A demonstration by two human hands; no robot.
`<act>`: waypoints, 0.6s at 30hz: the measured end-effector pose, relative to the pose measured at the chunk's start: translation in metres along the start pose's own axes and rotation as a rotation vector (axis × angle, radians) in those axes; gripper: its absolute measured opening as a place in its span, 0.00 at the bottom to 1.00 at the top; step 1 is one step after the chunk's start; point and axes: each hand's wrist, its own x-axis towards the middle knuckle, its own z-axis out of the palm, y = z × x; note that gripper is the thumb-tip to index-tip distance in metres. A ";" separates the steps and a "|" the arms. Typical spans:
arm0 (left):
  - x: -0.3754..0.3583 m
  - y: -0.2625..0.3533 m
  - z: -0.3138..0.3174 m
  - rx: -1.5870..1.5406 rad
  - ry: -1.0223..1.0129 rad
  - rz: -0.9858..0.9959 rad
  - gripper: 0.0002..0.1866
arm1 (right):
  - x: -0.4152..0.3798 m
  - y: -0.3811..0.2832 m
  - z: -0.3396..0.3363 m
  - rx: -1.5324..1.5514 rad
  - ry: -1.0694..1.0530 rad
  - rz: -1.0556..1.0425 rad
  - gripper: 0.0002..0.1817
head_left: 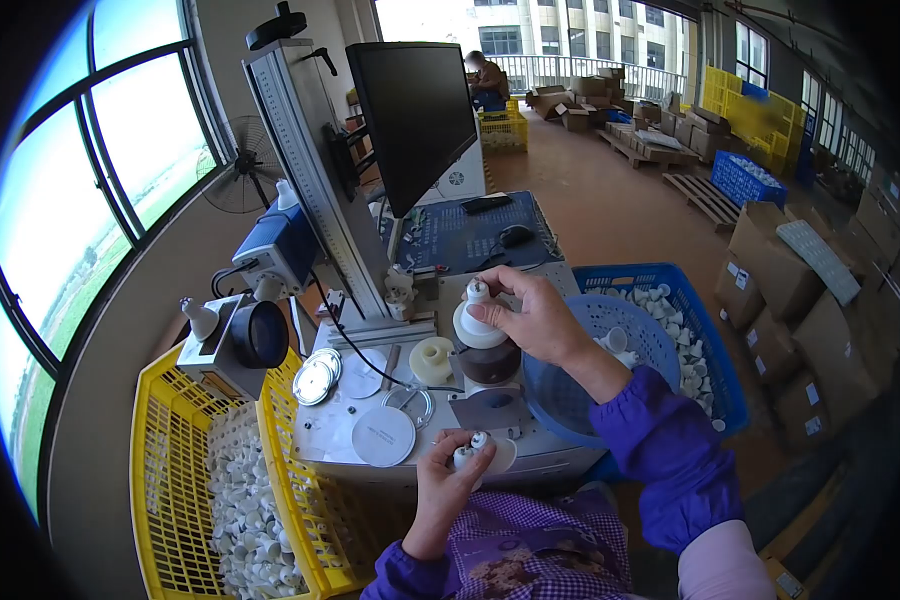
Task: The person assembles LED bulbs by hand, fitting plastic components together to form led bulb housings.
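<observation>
By the table's (330, 438) near edge, the left hand (440, 492) pinches small white parts (479, 440); the right hand (535, 318) pinches a white cup (465, 324) by its thin neck, likely light, stiff, slippery

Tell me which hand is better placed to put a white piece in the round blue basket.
Probably the right hand: it grips a white piece, close to the round blue basket. The left hand holds small white pieces too, but farther off, by the table's front edge.
</observation>
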 end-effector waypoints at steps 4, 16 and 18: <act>-0.008 -0.015 0.004 -0.010 -0.042 -0.084 0.13 | -0.001 -0.005 0.001 0.014 -0.006 0.029 0.15; -0.027 -0.055 0.031 -0.008 -0.172 -0.294 0.13 | -0.005 -0.003 0.007 -0.021 0.062 0.058 0.17; -0.029 -0.059 0.033 0.024 -0.189 -0.301 0.13 | -0.010 -0.006 -0.001 -0.062 0.080 -0.023 0.18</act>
